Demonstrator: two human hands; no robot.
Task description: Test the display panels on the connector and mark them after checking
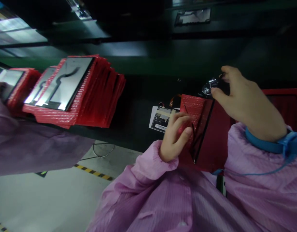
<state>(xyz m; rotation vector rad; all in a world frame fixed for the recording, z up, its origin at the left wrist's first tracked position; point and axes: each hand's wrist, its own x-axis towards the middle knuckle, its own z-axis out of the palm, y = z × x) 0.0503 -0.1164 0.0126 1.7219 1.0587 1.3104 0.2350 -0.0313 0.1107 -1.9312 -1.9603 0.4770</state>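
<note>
My right hand (249,100) reaches over the dark bench with thumb and forefinger around a small shiny dark part (208,87), whose kind I cannot make out. My left hand (176,135) rests, fingers loosely bent and apart, over a red bubble-wrap bag (195,104). Thin black cables lie across this bag near the fingertips. Just left of it, a circuit board (162,117) with tan tape and a printed label lies on a white sheet, partly hidden by my left hand. An orange flex cable (174,100) curves up behind the board.
Left on the bench (136,96) stands a tall stack of red bubble bags (97,96) topped by flat screen panels (66,80). Another person's sleeve (42,145) and hand are beside it. A framed part (193,16) lies at the back. A red tray (283,91) is at the right.
</note>
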